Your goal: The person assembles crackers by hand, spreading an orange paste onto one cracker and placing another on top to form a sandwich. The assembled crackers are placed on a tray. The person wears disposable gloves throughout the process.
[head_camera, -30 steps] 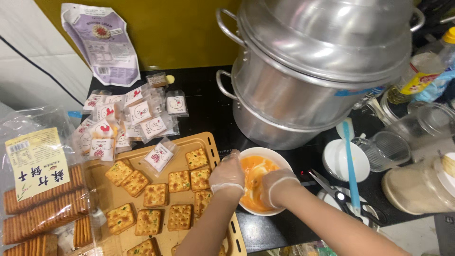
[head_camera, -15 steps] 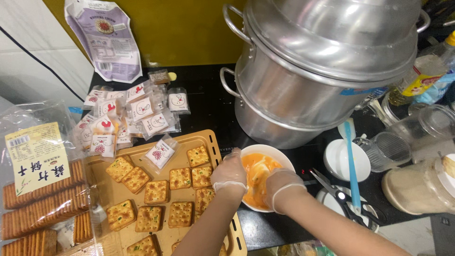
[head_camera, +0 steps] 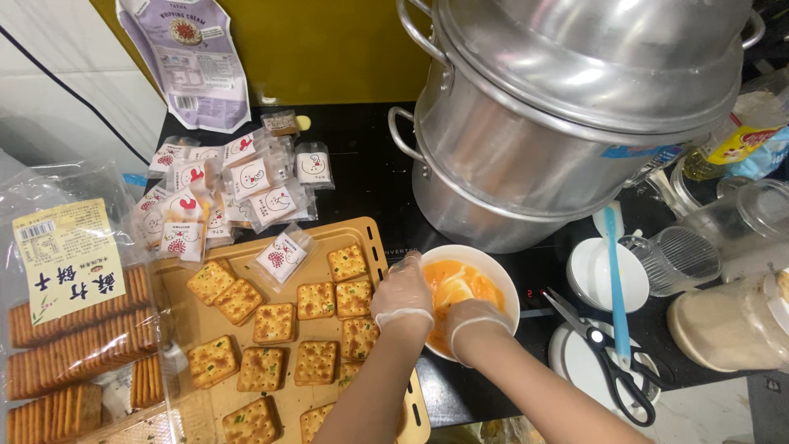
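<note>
Orange egg mixture fills the white bowl (head_camera: pixel 468 292) at centre, as half a second ago. Both gloved hands have stayed there: left hand (head_camera: pixel 403 298) on the rim at 9 o'clock, right hand (head_camera: pixel 472 322) at 6 o'clock, fingers curled; grasp cannot be told. Crackers (head_camera: pixel 316 299) unmoved on the wooden tray (head_camera: pixel 374 238). Purple pouch (head_camera: pixel 187 57) at 11 o'clock; small clear red-and-white sachets (head_camera: pixel 246 177) below it; yellow-labelled cracker bag (head_camera: pixel 70 259) at 9 o'clock.

The right hand (head_camera: pixel 475 321) has slid toward the white bowl's (head_camera: pixel 503 284) near rim (camera nudged slightly downward).
</note>
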